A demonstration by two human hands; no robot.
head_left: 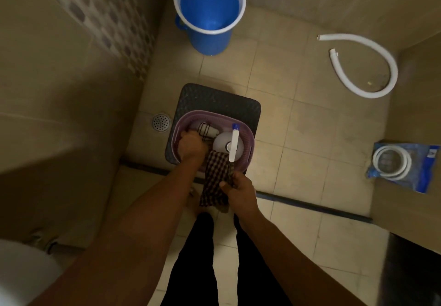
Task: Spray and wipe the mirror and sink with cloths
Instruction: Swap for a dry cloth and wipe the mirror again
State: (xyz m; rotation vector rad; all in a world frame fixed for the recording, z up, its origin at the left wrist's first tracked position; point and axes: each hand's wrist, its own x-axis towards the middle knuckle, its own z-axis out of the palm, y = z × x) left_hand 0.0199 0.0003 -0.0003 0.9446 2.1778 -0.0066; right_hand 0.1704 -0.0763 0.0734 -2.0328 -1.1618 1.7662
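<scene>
Left grip: your left hand (192, 144) is curled inside the purple basket (248, 153); what it holds is hidden.
Right grip: your right hand (239, 187) pinches the checked cloth (216, 176).
Spray bottle (228, 145): upright in the basket.
Basket: on the dark stool (214, 99).

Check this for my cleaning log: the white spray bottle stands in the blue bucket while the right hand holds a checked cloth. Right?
Not quite. The head view shows the white spray bottle standing in the purple plastic basket on the dark stool, not in the blue bucket. The right hand does hold the checked cloth.
</scene>
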